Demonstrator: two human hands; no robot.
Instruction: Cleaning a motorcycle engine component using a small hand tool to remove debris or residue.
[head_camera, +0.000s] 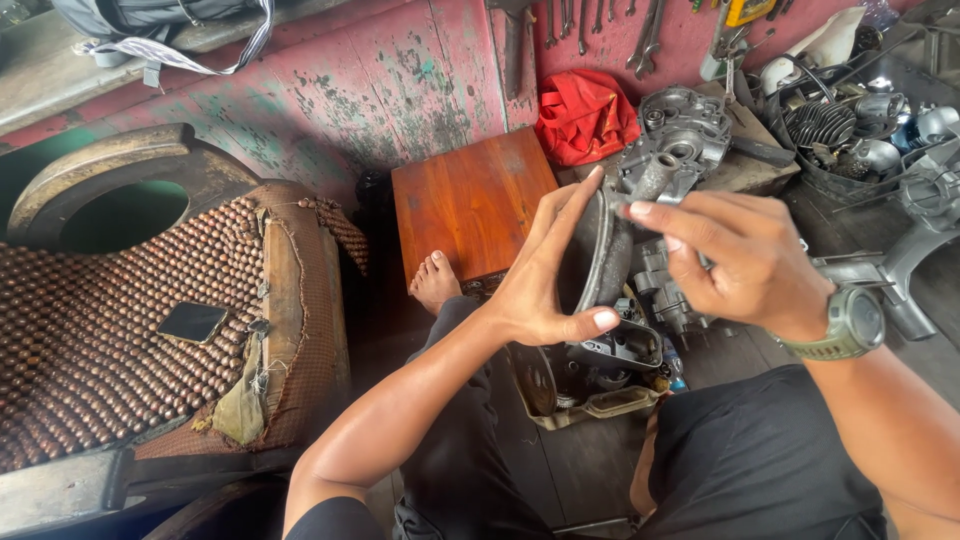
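Observation:
My left hand (545, 270) grips a dark metal engine cover (600, 258) by its edge and holds it upright in front of me, fingers spread along its rim. My right hand (735, 258), with a green watch on the wrist, is closed on a small metal tool or part whose grey end (652, 180) pokes out above the cover's top. Below the hands an open engine case (590, 375) rests between my knees.
A wooden box (470, 205) stands ahead beside my bare foot (435, 283). A red cloth (585, 115), another engine case (680, 135) and a tub of metal parts (850, 125) lie at the back right. A beaded seat (120, 330) with a phone (192, 322) is at left. Wrenches hang on the wall.

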